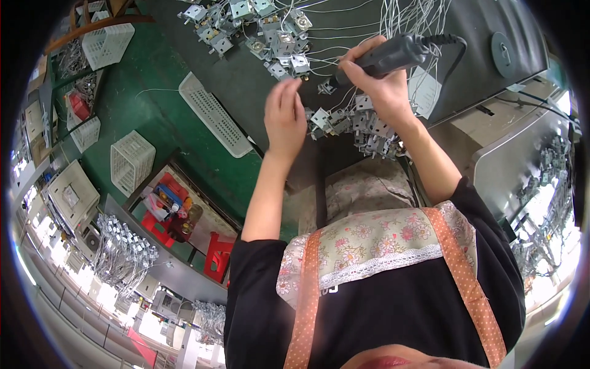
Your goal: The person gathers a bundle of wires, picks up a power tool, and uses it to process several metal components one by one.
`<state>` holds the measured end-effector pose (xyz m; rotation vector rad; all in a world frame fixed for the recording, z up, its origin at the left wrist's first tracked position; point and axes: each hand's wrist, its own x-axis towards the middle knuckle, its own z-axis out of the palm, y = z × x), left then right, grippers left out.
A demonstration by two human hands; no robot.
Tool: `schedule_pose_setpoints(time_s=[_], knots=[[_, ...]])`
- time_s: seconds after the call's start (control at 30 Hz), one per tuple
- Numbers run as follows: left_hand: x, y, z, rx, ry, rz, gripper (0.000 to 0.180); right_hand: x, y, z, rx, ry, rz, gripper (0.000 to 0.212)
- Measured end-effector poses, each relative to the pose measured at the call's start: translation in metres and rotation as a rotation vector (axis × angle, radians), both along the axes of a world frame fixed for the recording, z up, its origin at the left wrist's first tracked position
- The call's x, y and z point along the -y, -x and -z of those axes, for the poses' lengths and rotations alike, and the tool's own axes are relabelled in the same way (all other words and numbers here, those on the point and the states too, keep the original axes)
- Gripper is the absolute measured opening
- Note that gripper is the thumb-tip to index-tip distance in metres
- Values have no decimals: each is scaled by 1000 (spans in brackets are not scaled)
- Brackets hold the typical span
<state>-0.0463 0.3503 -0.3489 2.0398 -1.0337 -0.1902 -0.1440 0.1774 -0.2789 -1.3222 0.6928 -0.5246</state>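
Observation:
My right hand point(385, 86) grips a black electric screwdriver point(393, 54), its coiled cord trailing off to the right. The tool's tip points left and down, at a small metal bracket part point(324, 88) on the dark worktable point(344, 17); whether they touch I cannot tell. Left of that part, my left hand point(285, 115) is raised with its fingers stretched out and slightly apart, nothing visible in them. Just beyond its fingertips lies a pile of silvery metal brackets point(284, 43) with white wires. Another cluster of wired brackets point(369, 126) sits at the table's near edge, between my forearms.
White wires point(390, 18) run across the far table. A dark round disc point(503, 54) and a white paper point(424, 92) lie at right. Left, on the green floor, stand white plastic baskets point(132, 163). A perforated white crate point(215, 117) adjoins the table's left side; red stools point(218, 257) are nearby.

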Motion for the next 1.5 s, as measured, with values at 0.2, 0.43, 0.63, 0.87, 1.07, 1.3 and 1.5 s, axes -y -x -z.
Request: schedule_pose_setpoints(time_s=[0.2, 0.43, 0.63, 0.87, 1.07, 1.3, 1.5], knots=[[20, -40, 17, 352, -146, 77, 53, 3, 10, -3, -31, 3, -24, 19], [9, -24, 1, 375, -147, 271, 44, -5, 23, -1, 29, -73, 66, 20], [20, -48, 2, 497, -297, 337, 36, -6, 18, -7, 27, -55, 68, 20], [31, -55, -37, 701, -102, 441, 36, -5, 23, -6, -20, -46, 0, 20], [12, -29, -47, 306, -139, 370, 38, -10, 27, -5, 50, -11, 42, 22], [-1, 19, -27, -119, -98, 88, 33, -21, 24, -28, 348, -14, 39, 29], [2, 24, -27, -148, -44, -27, 33, -26, 23, -26, 265, 52, -82, 27]])
